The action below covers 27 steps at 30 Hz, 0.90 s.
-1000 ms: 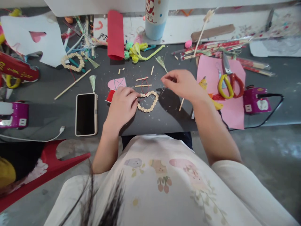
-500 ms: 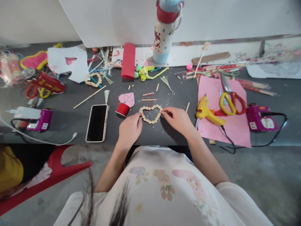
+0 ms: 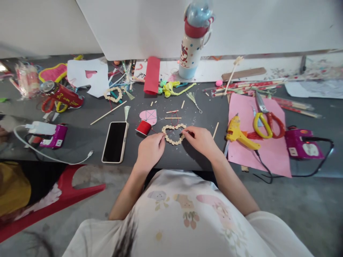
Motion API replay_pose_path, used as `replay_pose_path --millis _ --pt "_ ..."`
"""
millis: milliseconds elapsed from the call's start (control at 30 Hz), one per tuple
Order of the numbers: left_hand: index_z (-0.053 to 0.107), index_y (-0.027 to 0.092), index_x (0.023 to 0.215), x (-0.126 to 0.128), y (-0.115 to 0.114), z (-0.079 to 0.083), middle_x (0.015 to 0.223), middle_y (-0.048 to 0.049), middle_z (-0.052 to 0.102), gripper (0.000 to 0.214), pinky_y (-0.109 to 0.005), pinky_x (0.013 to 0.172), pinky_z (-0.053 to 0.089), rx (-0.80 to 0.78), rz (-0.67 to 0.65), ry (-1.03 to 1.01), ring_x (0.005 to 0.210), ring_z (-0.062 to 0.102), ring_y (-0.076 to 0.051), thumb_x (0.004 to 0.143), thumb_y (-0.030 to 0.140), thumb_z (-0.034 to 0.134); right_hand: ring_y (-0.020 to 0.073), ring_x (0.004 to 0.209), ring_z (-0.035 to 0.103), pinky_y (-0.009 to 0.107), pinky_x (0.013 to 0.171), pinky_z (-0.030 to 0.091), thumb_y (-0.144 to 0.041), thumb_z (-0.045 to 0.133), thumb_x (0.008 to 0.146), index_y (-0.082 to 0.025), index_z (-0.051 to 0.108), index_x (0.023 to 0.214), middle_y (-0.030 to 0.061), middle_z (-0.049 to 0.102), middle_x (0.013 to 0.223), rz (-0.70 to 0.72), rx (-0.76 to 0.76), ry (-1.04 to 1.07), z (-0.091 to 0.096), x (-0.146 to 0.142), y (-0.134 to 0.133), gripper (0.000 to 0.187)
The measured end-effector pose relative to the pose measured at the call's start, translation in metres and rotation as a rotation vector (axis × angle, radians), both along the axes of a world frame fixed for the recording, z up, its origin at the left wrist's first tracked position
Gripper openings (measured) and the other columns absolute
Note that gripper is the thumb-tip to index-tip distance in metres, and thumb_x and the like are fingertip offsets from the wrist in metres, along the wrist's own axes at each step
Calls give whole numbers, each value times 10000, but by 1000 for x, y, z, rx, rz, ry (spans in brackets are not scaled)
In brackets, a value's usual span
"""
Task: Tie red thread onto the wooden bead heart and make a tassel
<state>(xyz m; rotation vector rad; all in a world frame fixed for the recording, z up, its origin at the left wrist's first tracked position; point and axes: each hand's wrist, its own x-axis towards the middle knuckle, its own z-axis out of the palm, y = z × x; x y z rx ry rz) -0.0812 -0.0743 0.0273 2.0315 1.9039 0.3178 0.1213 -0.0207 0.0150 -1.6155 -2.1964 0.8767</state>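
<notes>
**Both hands at the bead heart, centre of frame**

Left hand (image 3: pixel 150 150): fingers curled, tips pinching the left edge of the wooden heart (image 3: pixel 174 134). Right hand (image 3: pixel 200 140): fingertips closed on the heart's right edge. The heart lies flat on the dark table (image 3: pixel 80 137), centre of frame.

Just left of it is a red thread spool (image 3: pixel 144 127), then a phone (image 3: pixel 115 141) face up. To the right, a yellow glue gun (image 3: pixel 237 132) and scissors (image 3: pixel 268 119) sit on a pink sheet (image 3: pixel 257 157).

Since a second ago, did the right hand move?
Yes. The right hand came back toward the person: it was up beyond the wooden heart, apart from it, and now its fingertips are at the heart's right edge.
</notes>
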Motion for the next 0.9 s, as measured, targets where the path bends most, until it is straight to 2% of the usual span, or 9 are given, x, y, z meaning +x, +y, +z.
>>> replay_pose_path --millis 300,433,567,733,900 --pt "688 232 1058 -1 3 -3 1066 -15 746 281 -283 812 473 -3 32 -45 970 686 -198 943 260 434 176 687 612 274 645 373 -298 514 890 -226 730 914 34 740 813 24 11 3 0 -1 1 229" --pt "690 238 960 -2 2 -3 886 -20 750 255 -280 691 438 -51 72 11 828 687 -188 940 317 448 160 672 592 262 634 365 -266 569 843 -217 714 862 26 702 764 100 10 -15 3 1 -1 154" --pt "669 222 863 -3 1 -6 782 -35 719 340 -278 610 374 -81 80 86 732 664 -181 966 380 387 145 643 568 251 618 358 -288 563 859 -216 700 951 11 667 734 191 16 -17 3 2 -5 180" --pt "663 227 949 -3 0 -9 840 -39 732 326 -274 621 374 -95 74 69 763 675 -182 977 370 371 156 687 600 264 643 382 -322 553 889 -218 680 1088 38 716 864 241 15 -48 0 0 -9 257" --pt "664 222 969 -1 2 -7 853 -42 736 307 -282 643 392 -112 56 50 799 689 -202 972 352 386 184 785 649 284 689 412 -350 547 909 -214 685 1069 55 733 957 278 29 -82 -5 -4 -9 251"
